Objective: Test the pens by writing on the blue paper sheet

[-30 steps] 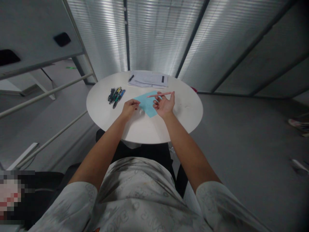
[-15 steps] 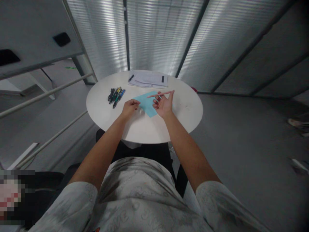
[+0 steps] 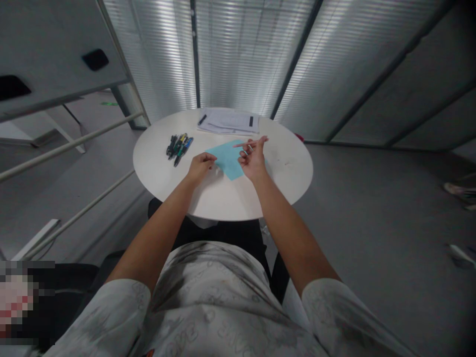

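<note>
A light blue sheet of paper lies at an angle on the round white table. Over its right side my right hand, palm turned up, holds a pink pencil between thumb and fingers. The pencil's tip points left above the paper. My left hand is closed at the paper's left edge, fingertips pressed together; what they hold, if anything, is hidden. Just beside those fingers is a small whitish thing, too blurred to name.
Several pens and markers lie heaped at the table's left. A stack of white papers with dark items on it rests at the far edge. Small specks dot the right side. A metal-framed board stands left; blinds cover the glass behind.
The pencil has shifted in my right hand, its tip drawn back to the right and the shaft more foreshortened. My left hand and the paper look the same.
</note>
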The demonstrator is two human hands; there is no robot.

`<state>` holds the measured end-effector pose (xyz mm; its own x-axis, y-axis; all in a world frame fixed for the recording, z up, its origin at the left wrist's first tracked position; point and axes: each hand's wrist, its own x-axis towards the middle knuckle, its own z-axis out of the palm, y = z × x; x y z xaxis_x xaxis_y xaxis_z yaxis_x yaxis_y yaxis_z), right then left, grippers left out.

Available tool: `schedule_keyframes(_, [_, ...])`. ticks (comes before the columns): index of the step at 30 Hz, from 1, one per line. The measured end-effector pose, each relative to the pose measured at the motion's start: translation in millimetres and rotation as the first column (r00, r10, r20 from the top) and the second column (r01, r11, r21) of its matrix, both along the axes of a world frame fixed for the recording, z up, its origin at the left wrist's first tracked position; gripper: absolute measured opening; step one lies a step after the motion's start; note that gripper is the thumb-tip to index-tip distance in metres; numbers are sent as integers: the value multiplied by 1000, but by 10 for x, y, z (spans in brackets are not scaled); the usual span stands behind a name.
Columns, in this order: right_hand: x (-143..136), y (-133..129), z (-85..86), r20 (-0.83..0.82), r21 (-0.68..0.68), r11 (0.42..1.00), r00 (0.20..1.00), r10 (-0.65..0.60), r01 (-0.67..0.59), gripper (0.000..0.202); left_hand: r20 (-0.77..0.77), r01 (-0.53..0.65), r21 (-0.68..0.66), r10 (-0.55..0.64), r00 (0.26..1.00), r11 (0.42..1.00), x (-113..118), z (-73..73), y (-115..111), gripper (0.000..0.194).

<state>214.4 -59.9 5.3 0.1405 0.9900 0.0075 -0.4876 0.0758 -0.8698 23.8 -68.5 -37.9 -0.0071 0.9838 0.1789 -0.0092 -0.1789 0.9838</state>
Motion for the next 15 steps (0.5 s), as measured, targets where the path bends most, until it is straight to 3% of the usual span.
schedule_keyframes(2, [11,58,-68,56,15,1000,998,-26,25,43,2,9,11,-9,1000,1000,-2,-6,5,18])
schedule_keyframes(6, [1,113,-177,165,91,977,965,-203,190,26,4,11,12,-11,1000,1000,-4,-19,19,17])
schedule_keyframes(9, [-36,77,-229,341,169,977,922,-181,130,16,8,14,-1,-14,1000,1000,2,-11,11,18])
schedule_keyframes(11, [-61,39,-266,514,195,980,847,-136,39,19,13,12,-3,-12,1000,1000,10,4,-6,18])
schedule_keyframes(15, [-68,12,-352,807,220,974,570,-156,-45,25,-15,7,-2,-7,1000,1000,29,27,-36,17])
